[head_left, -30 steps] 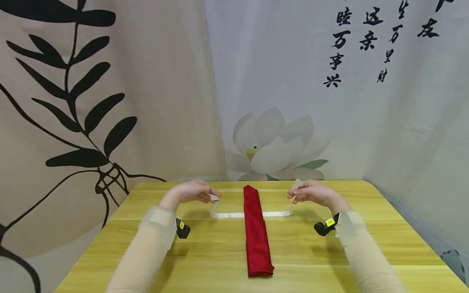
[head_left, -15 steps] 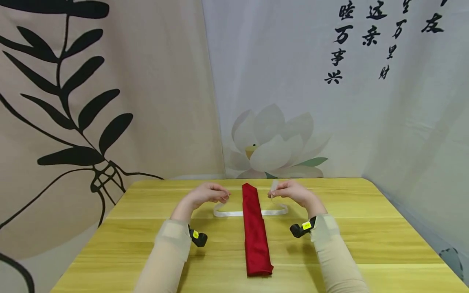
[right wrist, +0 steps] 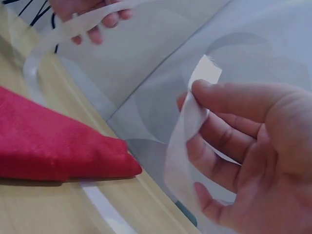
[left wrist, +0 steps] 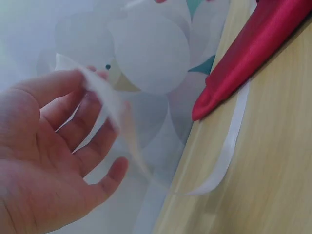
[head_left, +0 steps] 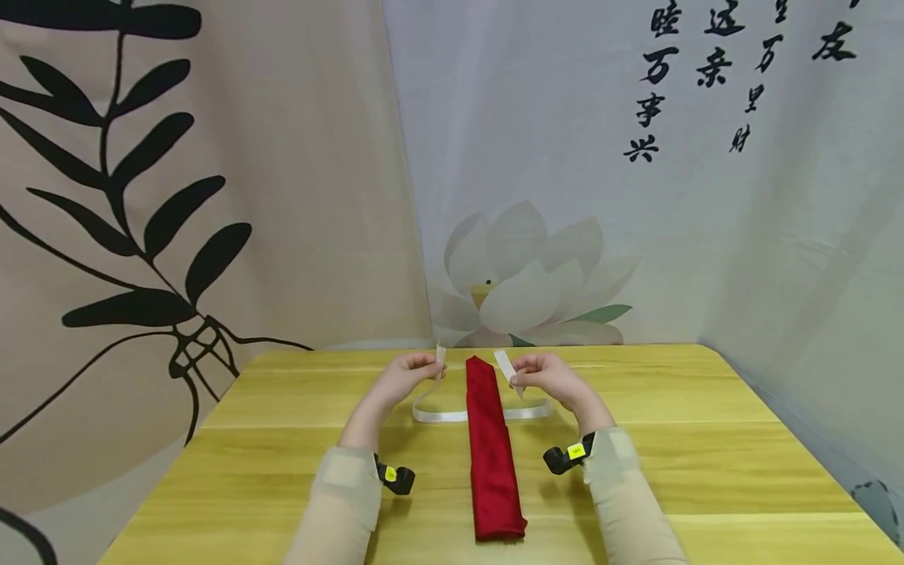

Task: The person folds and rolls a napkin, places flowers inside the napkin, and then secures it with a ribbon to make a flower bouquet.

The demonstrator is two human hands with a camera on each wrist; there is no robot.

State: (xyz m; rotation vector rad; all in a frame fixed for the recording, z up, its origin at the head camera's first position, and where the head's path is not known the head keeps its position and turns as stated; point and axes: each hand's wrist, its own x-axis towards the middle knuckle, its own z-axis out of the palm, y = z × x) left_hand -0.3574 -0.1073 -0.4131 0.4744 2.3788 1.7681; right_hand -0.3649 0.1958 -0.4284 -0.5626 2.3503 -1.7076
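Note:
A long folded strip of red cloth (head_left: pixel 494 455) lies lengthwise on the wooden table. Under its far part runs a white ribbon (head_left: pixel 442 417), whose two ends rise off the table on either side. My left hand (head_left: pixel 408 377) pinches one ribbon end between thumb and forefinger, to the left of the cloth. On the right side, my right hand (head_left: pixel 554 378) pinches the other end, its tip sticking up past the thumb. In the right wrist view the ribbon end (right wrist: pixel 207 70) shows a cut edge, and the remaining fingers are loosely bent.
The wooden table (head_left: pixel 282 463) ends at a far edge just beyond both hands. Behind it hangs a pale curtain (head_left: pixel 339 196) printed with a plant, a lotus and dark characters. A small black camera sits on each wrist.
Both hands have come inward toward the red cloth, each bringing its ribbon end along. The ribbon ends now point upward near the cloth's far end. The cloth stays in place.

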